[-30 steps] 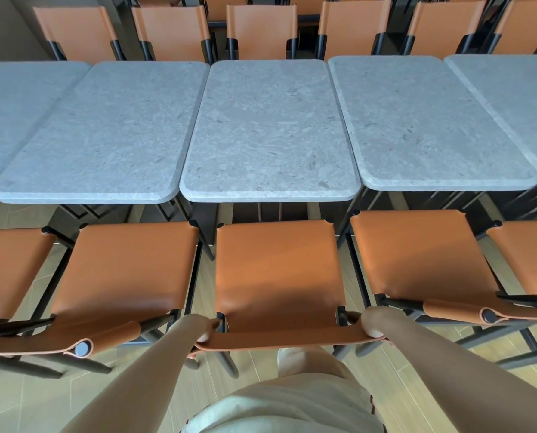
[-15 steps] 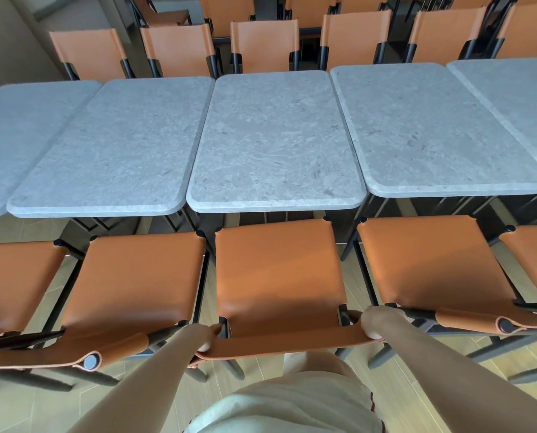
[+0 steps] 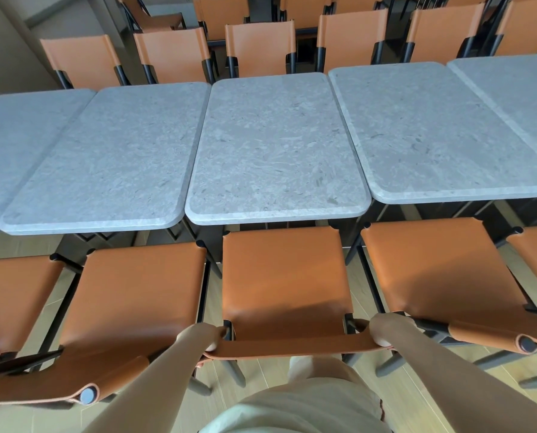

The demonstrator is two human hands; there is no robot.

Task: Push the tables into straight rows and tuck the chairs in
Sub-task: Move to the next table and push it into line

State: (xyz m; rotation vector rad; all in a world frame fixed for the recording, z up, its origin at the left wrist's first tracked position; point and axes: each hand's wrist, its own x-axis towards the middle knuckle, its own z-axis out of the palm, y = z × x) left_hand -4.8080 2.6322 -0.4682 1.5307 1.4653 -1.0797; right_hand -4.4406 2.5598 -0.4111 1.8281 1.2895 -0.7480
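**Centre chair eased in under the bench**

Our left fingers [image 3: 212,345] and right fingers [image 3: 381,340] are curled over the top strap of the centre chair [image 3: 284,276], one at each end of its backrest, low in the middle of the frame. Over the last second its seat front has closed on the grey stone bench [image 3: 276,145] edge, so we judge the tuck nearly done. Neighbouring chairs [image 3: 442,267] stand alongside, similarly placed.

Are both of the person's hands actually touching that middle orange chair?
Touching. The head view shows the left hand and right hand each curled round an end of the middle chair's leather backrest.
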